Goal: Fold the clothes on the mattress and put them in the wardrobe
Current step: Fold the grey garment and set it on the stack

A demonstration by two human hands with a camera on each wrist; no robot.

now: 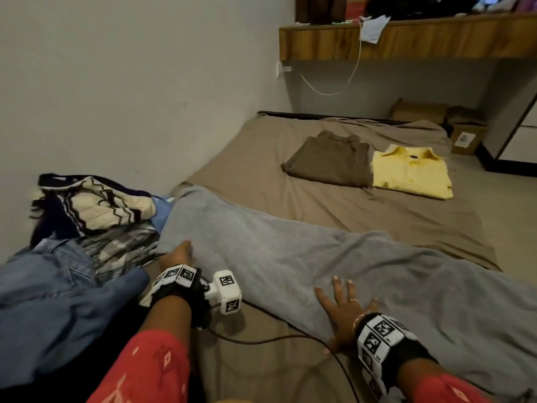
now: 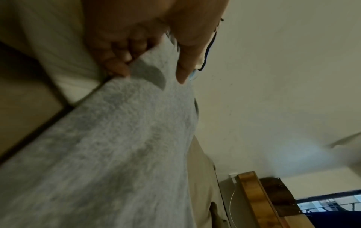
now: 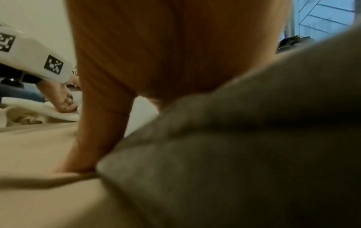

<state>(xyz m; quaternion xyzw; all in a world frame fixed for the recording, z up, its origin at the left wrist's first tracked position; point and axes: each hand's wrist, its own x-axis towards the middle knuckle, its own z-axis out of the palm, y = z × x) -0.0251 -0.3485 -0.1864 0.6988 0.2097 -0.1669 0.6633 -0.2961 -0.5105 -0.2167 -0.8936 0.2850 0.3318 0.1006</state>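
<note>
A long grey garment (image 1: 290, 257) lies spread across the brown mattress (image 1: 255, 170), from the left pile to the lower right. My left hand (image 1: 177, 254) is at its left end. In the left wrist view the left hand (image 2: 152, 69) pinches the grey garment (image 2: 117, 138), curled fingers (image 2: 121, 61) at its edge and the thumb on top. My right hand (image 1: 343, 309) lies flat on the garment's near edge with fingers spread. The right wrist view shows the right hand (image 3: 156, 61) from behind, its thumb down beside the grey garment (image 3: 234, 138).
Folded brown garment (image 1: 331, 161) and folded yellow shirt (image 1: 409, 173) lie side by side at the mattress's far end. Unfolded jeans (image 1: 52, 301), a plaid piece (image 1: 122, 245) and a striped sweater (image 1: 101, 205) are piled at left. A cable (image 1: 276, 340) crosses the near mattress. Cardboard box (image 1: 465, 138) and wooden shelf (image 1: 406, 39) beyond.
</note>
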